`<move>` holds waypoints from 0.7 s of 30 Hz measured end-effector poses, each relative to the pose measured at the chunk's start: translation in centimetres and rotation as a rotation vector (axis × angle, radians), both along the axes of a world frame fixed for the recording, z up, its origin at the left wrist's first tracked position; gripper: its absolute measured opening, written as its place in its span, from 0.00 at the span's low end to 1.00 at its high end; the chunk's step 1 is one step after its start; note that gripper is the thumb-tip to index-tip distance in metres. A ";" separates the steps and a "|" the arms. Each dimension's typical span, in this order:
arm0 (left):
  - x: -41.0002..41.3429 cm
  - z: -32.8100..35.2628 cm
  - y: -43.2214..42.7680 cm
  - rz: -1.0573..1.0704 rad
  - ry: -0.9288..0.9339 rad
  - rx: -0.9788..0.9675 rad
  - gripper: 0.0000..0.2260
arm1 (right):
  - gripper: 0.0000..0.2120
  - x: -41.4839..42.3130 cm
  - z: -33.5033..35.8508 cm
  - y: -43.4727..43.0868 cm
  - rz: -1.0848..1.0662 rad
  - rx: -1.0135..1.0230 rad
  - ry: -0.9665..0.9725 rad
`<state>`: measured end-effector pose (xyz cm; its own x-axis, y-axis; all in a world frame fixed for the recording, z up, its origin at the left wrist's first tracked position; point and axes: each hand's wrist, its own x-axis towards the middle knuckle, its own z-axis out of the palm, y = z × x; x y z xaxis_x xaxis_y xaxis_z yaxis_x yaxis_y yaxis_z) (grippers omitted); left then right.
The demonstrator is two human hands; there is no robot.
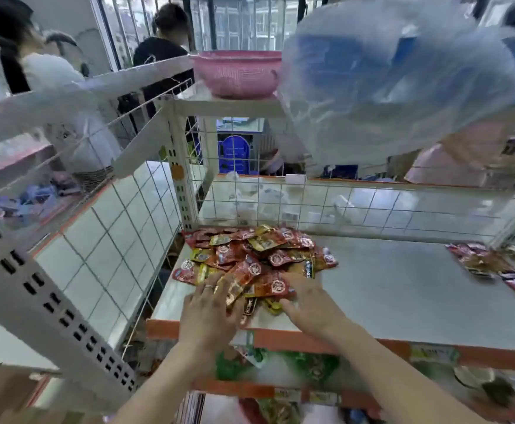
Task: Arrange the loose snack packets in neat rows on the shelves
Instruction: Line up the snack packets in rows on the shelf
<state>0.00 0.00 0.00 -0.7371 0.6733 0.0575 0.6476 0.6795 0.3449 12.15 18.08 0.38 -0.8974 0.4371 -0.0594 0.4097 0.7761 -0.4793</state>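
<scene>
Your left hand (210,307) lay flat on the near edge of a loose pile of snack packets (250,258), its fingers (202,291) straight and spread, gripping nothing, with a ring on one of them. Your right hand (309,301) reached into the same pile from the right. Its fingertips were tucked among the red packets, so I cannot tell whether they gripped one or only touched them. The pile of red and gold packets sat in a jumble at the left end of the grey shelf (403,289), close to the white wire mesh (372,206) at its back. A few packets hung over the orange front edge (283,335) between your hands. More packets (491,267) lay well apart at the shelf's right end. On the shelf above stood a pink basket (238,71), just beside a big clear plastic bag (387,87).
</scene>
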 end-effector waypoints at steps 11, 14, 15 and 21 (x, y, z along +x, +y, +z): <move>-5.4 -3.5 3.3 -0.103 0.086 -0.029 0.28 | 0.31 -5.1 -2.9 1.3 0.020 0.167 -0.136; -5.4 -3.9 3.8 -0.132 0.111 -0.053 0.28 | 0.33 -5.4 -3.4 1.5 0.022 0.158 -0.133; -5.4 -4.0 3.9 -0.130 0.114 -0.047 0.27 | 0.33 -5.5 -3.4 1.5 0.019 0.167 -0.138; -4.7 -4.1 3.7 -0.149 0.091 -0.026 0.27 | 0.26 -5.5 -2.7 1.0 0.053 0.391 -0.146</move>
<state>-4.71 3.68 -4.07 -0.6214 0.7769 0.1010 0.7697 0.5814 0.2638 6.66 19.04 -2.28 -0.9137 0.4056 -0.0264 0.4063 0.9099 -0.0838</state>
